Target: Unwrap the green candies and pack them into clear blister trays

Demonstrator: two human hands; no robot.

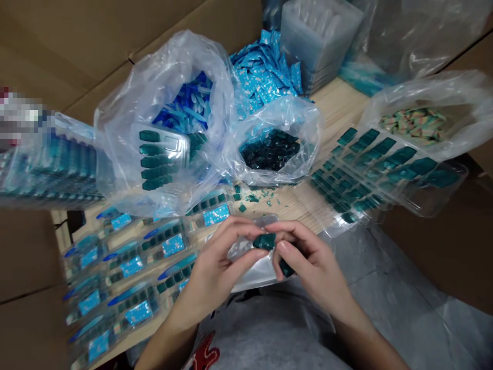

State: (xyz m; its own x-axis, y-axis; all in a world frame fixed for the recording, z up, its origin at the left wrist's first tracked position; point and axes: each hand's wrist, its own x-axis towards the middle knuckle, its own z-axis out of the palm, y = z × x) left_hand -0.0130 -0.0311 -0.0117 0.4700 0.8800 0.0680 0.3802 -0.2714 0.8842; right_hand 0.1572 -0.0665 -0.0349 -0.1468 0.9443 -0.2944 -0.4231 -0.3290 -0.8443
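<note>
Near the table's front edge, my left hand (227, 257) pinches a glossy dark green piece (264, 241) between thumb and fingertips. My right hand (304, 252) meets it from the other side, its fingertips at the same piece. A second dark green piece (285, 268) shows under the right hand's curled fingers. Below both hands lies a clear plastic tray (254, 275), partly covered by them. Behind them stands an open plastic bag (314, 118) holding many small dark green pieces (271, 149).
Filled clear packs (140, 311) with blue sachets lie in rows at left. A large bag (115, 118) holds blue items (188, 103). Blue packets (262, 72) are piled behind. Trays of green pieces (346, 180) and a bag of multicoloured pieces (416, 123) sit right; stacked packs (69, 159) stand left.
</note>
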